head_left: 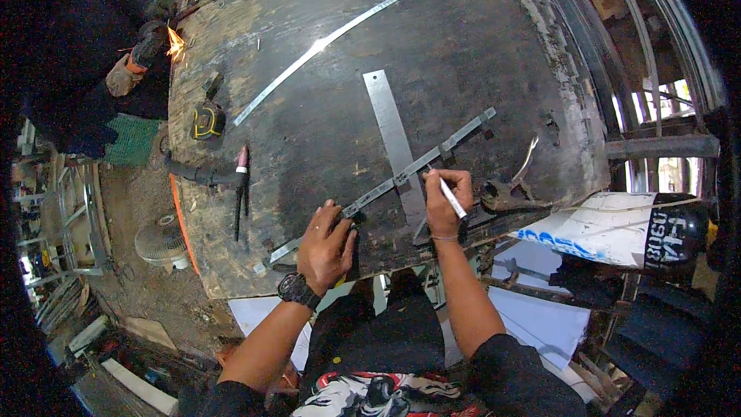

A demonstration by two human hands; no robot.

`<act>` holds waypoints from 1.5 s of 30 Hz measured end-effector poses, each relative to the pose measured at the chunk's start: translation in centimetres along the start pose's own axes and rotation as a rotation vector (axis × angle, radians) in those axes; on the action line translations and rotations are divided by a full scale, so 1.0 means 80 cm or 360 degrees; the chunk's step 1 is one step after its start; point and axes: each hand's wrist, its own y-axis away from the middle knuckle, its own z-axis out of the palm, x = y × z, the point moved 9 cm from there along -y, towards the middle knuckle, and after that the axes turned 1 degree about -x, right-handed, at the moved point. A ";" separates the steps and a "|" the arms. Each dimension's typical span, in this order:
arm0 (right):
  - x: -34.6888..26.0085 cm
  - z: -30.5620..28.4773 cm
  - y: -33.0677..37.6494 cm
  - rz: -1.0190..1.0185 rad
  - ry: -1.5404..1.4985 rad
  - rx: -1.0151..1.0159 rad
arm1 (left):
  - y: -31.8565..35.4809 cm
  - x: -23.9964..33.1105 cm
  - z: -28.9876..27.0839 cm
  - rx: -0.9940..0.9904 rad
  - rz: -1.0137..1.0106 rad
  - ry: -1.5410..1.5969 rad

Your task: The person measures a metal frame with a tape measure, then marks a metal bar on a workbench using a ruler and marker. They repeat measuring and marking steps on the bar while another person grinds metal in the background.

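Observation:
A narrow grey metal bar (459, 137) lies slantwise on the dark worktable, crossing over a wide flat metal strip (380, 104) with a hole at its far end. My left hand (326, 247), with a dark watch on the wrist, presses its curled fingers on the bar's near left part. My right hand (445, 208) is closed around a white marker pen (453, 198), beside the bar just right of the crossing. The pen's tip is partly hidden by my fingers.
A long thin metal strip (340, 33) lies farther back. At left are a black-and-yellow tape measure (207, 121) and a dark tool with a reddish end (241, 181). A co-worker's grinder (148, 48) throws sparks by the left edge. Right stands a gas cylinder (602, 225).

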 end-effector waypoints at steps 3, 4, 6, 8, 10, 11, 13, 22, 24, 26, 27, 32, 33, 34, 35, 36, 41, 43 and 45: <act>-0.004 0.003 0.002 -0.0059 0.0080 -0.0017 | -0.001 0.000 0.001 -0.0019 -0.0003 -0.0024; -0.003 0.004 0.002 -0.0037 0.0062 -0.0034 | -0.001 0.000 0.002 -0.0023 -0.0010 -0.0018; -0.003 0.005 0.001 -0.0028 0.0095 -0.0058 | 0.000 -0.002 0.003 -0.0036 -0.0031 -0.0008; -0.005 0.006 -0.001 -0.0051 0.0191 -0.0084 | 0.000 -0.001 0.003 -0.0026 -0.0016 -0.0020; -0.005 0.006 -0.003 -0.0060 0.0209 -0.0068 | 0.000 -0.002 0.004 -0.0044 -0.0028 -0.0019; -0.005 0.006 -0.004 -0.0062 0.0220 -0.0062 | 0.001 -0.004 0.005 -0.0065 -0.0041 -0.0011; -0.006 0.008 -0.005 -0.0068 0.0221 -0.0061 | 0.001 -0.005 0.007 -0.0088 -0.0055 -0.0003; -0.010 0.014 -0.006 0.0016 0.0316 -0.0149 | -0.001 -0.003 0.006 -0.0062 -0.0042 -0.0024; -0.009 0.012 -0.007 0.0023 0.0303 -0.0102 | -0.002 -0.001 0.003 -0.0037 -0.0038 -0.0021; -0.003 0.009 -0.007 0.0074 0.0262 -0.0024 | -0.003 0.001 0.001 -0.0023 -0.0032 -0.0014; -0.003 0.009 -0.008 0.0047 0.0265 -0.0019 | -0.003 0.001 0.000 -0.0021 -0.0036 -0.0012; -0.006 0.011 -0.009 -0.0038 0.0291 -0.0054 | -0.001 0.000 0.002 -0.0024 -0.0035 -0.0037; -0.007 0.011 -0.009 -0.0038 0.0290 -0.0060 | -0.001 -0.001 0.003 -0.0027 -0.0037 -0.0044; -0.007 0.012 -0.009 -0.0021 0.0293 -0.0067 | 0.000 -0.002 0.004 -0.0037 -0.0048 -0.0037; -0.006 0.013 -0.009 0.0016 0.0307 -0.0076 | 0.000 -0.003 0.005 -0.0048 -0.0060 -0.0030; -0.010 0.012 -0.009 -0.0008 0.0307 -0.0056 | 0.000 -0.005 0.006 -0.0071 -0.0081 -0.0026; -0.012 0.009 -0.007 -0.0056 0.0367 0.0003 | 0.001 -0.004 0.006 -0.0085 -0.0052 -0.0015; -0.010 0.006 -0.007 -0.0081 0.0329 -0.0007 | 0.002 -0.004 0.005 -0.0068 -0.0038 -0.0017; -0.005 -0.002 -0.006 -0.0028 0.0125 0.0025 | 0.004 -0.004 0.005 -0.0032 -0.0021 -0.0035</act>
